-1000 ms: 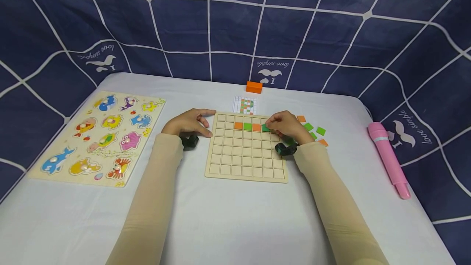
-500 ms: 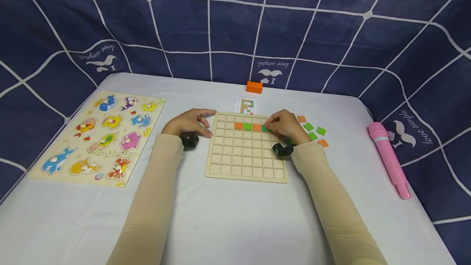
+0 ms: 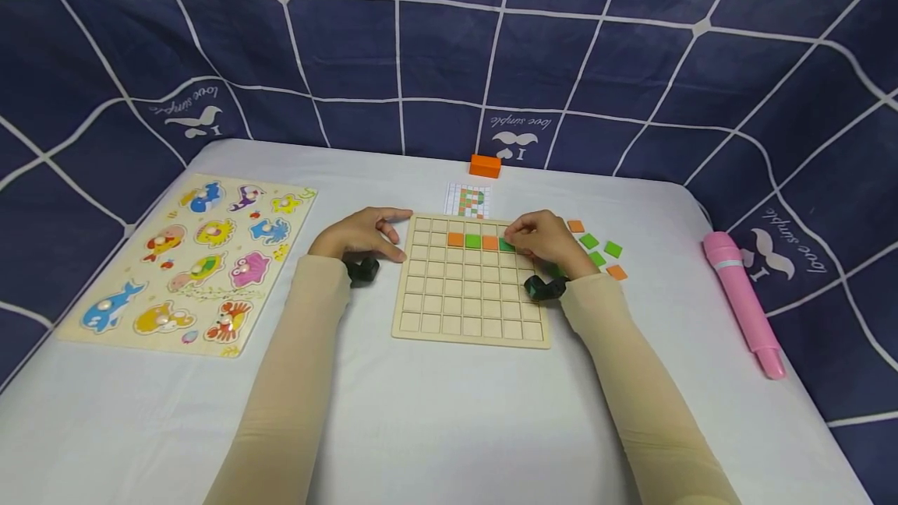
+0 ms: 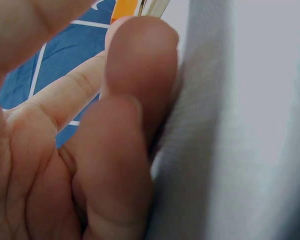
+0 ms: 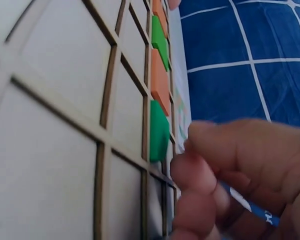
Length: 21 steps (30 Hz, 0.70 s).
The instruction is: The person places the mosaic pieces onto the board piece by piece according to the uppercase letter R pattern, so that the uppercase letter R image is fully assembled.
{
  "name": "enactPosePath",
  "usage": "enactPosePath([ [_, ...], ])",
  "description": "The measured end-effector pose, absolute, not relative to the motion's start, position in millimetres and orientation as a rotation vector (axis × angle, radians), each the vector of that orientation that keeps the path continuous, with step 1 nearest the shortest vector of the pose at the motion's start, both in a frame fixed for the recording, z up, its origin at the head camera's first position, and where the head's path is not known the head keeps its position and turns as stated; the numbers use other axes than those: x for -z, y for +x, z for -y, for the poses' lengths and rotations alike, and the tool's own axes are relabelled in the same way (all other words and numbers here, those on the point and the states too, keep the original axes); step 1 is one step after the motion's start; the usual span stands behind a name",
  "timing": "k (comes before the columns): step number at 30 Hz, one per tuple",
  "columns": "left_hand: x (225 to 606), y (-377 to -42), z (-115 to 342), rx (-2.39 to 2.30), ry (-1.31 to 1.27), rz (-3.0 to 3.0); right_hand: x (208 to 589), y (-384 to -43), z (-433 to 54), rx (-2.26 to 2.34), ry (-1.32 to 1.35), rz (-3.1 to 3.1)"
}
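A wooden grid board (image 3: 452, 306) lies mid-table. In one row sit an orange tile (image 3: 455, 240), a light green tile (image 3: 473, 241), a second orange tile (image 3: 490, 243) and a darker green tile (image 5: 159, 131) with a rounded corner. My right hand (image 3: 543, 241) has its fingers curled, thumb and forefinger together. In the right wrist view, its fingertips (image 5: 186, 159) are just beside the darker green tile, with nothing showing between them. My left hand (image 3: 358, 232) rests at the board's left edge, forefinger and thumb extended along it, other fingers bent.
Several loose orange and green tiles (image 3: 589, 241) lie right of the board. Behind it are a printed pattern card (image 3: 467, 199) and an orange block (image 3: 485, 166). A sea-animal peg puzzle (image 3: 189, 263) lies left, a pink microphone-shaped thing (image 3: 744, 306) right.
My right hand shifts only slightly over the darker green tile, its wrist moving a little left and then back right. My left hand and the board stay put.
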<state>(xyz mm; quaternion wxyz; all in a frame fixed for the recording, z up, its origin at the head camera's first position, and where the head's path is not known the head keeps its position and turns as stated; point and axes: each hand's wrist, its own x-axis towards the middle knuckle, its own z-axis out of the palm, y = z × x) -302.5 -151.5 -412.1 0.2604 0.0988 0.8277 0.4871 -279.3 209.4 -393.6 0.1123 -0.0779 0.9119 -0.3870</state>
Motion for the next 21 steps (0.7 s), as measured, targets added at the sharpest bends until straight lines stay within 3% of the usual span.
enactPosePath([
  [7, 410, -302, 151, -1.325, 0.262, -2.237, 390, -273, -223, 1.259, -0.352, -2.590],
  [21, 410, -303, 152, -1.308, 0.269, -2.240, 381, -254, -260, 1.278, -0.341, -2.596],
])
